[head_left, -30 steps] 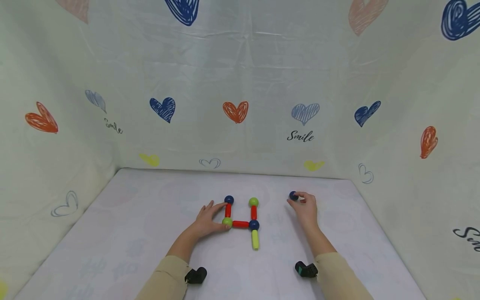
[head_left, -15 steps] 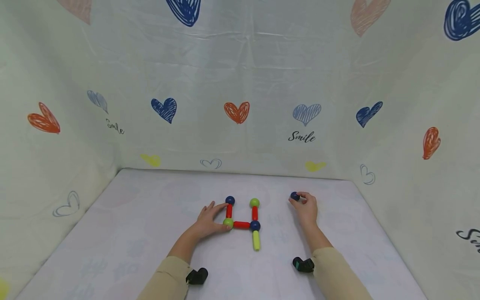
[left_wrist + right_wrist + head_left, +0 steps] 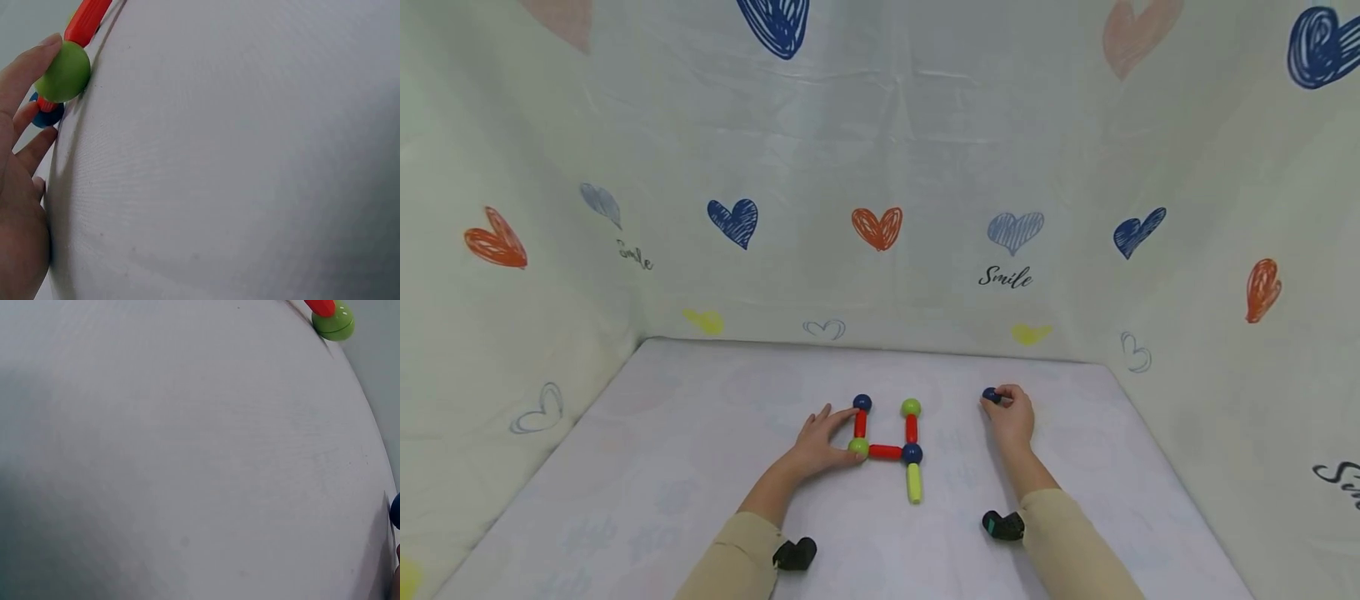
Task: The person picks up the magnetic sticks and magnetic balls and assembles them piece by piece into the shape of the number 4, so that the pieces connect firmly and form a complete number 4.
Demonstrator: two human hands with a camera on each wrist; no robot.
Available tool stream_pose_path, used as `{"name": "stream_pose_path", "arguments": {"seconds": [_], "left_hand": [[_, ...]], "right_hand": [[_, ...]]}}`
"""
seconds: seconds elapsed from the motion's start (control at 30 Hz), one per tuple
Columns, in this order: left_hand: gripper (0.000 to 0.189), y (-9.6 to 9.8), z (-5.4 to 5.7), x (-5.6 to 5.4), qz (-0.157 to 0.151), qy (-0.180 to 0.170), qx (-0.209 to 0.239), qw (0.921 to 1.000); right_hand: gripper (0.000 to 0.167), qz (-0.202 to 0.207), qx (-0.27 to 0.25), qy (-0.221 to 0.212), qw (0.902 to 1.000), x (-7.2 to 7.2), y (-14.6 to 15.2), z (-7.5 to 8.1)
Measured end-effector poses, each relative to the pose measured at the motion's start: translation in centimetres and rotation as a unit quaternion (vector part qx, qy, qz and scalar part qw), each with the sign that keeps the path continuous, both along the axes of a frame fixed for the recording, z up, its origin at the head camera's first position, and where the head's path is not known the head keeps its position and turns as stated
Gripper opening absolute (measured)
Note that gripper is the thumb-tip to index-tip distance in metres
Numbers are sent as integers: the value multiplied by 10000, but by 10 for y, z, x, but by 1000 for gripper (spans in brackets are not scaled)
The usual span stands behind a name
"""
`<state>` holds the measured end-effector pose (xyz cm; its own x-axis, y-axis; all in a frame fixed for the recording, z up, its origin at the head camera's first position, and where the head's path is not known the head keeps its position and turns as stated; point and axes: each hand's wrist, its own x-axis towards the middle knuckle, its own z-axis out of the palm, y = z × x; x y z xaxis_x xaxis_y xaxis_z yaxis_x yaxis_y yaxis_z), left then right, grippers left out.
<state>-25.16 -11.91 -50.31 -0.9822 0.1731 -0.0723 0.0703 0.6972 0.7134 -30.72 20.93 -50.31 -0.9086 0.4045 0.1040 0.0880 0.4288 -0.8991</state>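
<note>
A flat figure of magnetic rods and balls lies on the table in the head view. It joins red rods, a yellow-green rod, green balls and blue balls. My left hand spans its left side, thumb on the lower green ball and index finger by the upper blue ball. To the right, apart from the figure, my right hand pinches a loose blue ball between thumb and fingertips. Only an edge of that ball shows in the right wrist view.
The white table is bounded by a pale cloth backdrop printed with hearts. Black wrist cameras sit at both sleeves. The figure stands between the two hands.
The left hand keeps its place on the figure. The right forearm has shifted slightly left, while the hand still pinches the blue ball. The whole view has drifted a little.
</note>
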Motion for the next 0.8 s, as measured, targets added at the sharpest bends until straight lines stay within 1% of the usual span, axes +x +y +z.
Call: {"name": "stream_pose_path", "arguments": {"seconds": [0.13,0.27,0.4,0.53,0.7,0.8], "left_hand": [[79,1,0,0,-91,124,-64,9999],[80,1,0,1,-117,205,-106,9997],[80,1,-1,3,27,91,-88,9999],[80,0,-1,5,136,97,-95,9998],[82,-2,1,6,-19,265,-146,9995],[82,-3,6,7,-149,277,-86,9995]], "right_hand": [[25,7,38,13,10000,2,2,1],[26,37,24,49,10000,5,4,0],[26,63,-6,53,10000,8,7,-2],[27,166,15,9,9999,11,10,-2],[28,347,66,-58,9994,18,12,1],[30,480,82,-78,9988,23,12,4]]}}
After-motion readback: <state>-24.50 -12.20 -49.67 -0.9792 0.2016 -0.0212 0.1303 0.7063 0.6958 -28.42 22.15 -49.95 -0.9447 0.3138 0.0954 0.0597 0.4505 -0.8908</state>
